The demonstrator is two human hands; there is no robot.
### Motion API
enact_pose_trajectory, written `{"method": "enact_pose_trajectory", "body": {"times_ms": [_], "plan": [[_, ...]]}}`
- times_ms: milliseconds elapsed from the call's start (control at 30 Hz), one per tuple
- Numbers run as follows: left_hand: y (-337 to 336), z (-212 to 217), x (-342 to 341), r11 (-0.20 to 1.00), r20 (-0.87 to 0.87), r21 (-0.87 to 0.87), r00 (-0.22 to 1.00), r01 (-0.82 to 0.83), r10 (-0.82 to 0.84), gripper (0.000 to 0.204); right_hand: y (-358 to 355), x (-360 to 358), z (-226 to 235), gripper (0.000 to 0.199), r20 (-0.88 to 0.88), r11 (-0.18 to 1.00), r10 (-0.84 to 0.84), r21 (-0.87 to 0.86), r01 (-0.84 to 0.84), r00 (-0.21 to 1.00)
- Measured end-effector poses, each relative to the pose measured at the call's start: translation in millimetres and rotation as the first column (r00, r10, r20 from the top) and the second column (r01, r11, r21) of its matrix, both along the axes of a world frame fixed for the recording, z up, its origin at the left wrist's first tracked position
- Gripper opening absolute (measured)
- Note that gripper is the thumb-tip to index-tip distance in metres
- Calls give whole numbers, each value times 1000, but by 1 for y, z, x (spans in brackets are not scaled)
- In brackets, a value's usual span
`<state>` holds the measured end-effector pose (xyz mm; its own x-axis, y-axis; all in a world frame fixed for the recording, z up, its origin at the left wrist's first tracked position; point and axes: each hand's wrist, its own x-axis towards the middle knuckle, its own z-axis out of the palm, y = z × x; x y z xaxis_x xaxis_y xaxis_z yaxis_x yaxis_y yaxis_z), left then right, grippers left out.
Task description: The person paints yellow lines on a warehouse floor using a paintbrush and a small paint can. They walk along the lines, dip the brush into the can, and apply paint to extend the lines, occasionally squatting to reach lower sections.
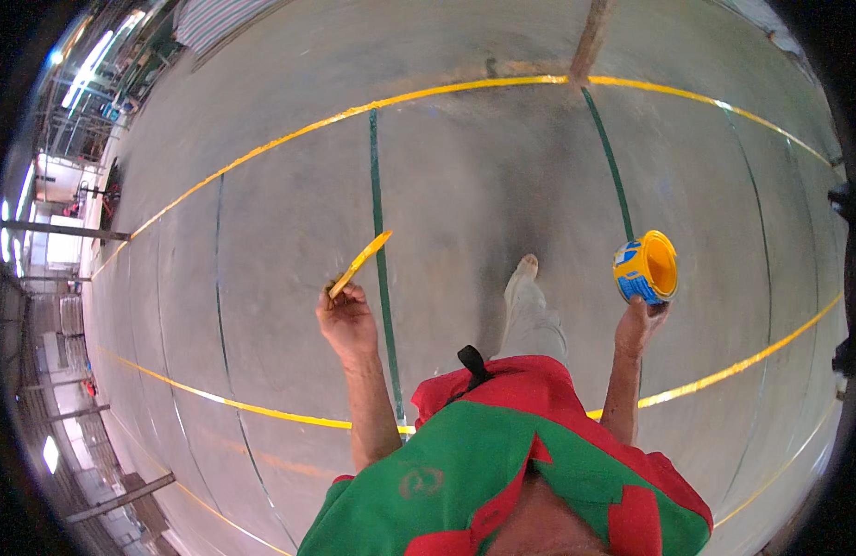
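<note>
My left hand (347,324) pinches a paintbrush (361,263) by its near end, the yellow-coated length slanting up and rightward from my fingers. Beyond that grip, its tip overlaps my view of a dark green floor line (387,324), which runs just right of the hand. My right hand (639,326), well apart from the left, grasps the near side of a blue-and-yellow paint can (635,269), its open mouth showing yellow paint (662,264). Between my two grips is a foot (530,264); farther ahead of both, a yellow floor line (428,93) crosses the concrete.
</note>
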<state>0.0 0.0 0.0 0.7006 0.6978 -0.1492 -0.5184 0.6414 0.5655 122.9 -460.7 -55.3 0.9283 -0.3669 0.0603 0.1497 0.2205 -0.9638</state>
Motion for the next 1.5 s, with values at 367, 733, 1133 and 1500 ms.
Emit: {"method": "enact_pose_trajectory", "body": {"times_ms": [367, 733, 1133, 1500], "plan": [[3, 31, 222, 972, -77, 9, 969, -235, 235, 24, 56, 307, 46, 97, 24, 974, 224, -23, -223, 974], [62, -18, 461, 994, -147, -100, 988, 37, -51, 26, 80, 465, -1, 100, -86, 998, -54, -36, 51, 995], [85, -29, 659, 972, -232, -137, 948, 190, -218, 28, 129, 595, 27, 88, -138, 982, -166, -114, 150, 977], [76, 3, 764, 999, -212, -45, 977, -28, 18, 27, 136, 836, 32, 88, -64, 985, 28, -166, -38, 998]]}}
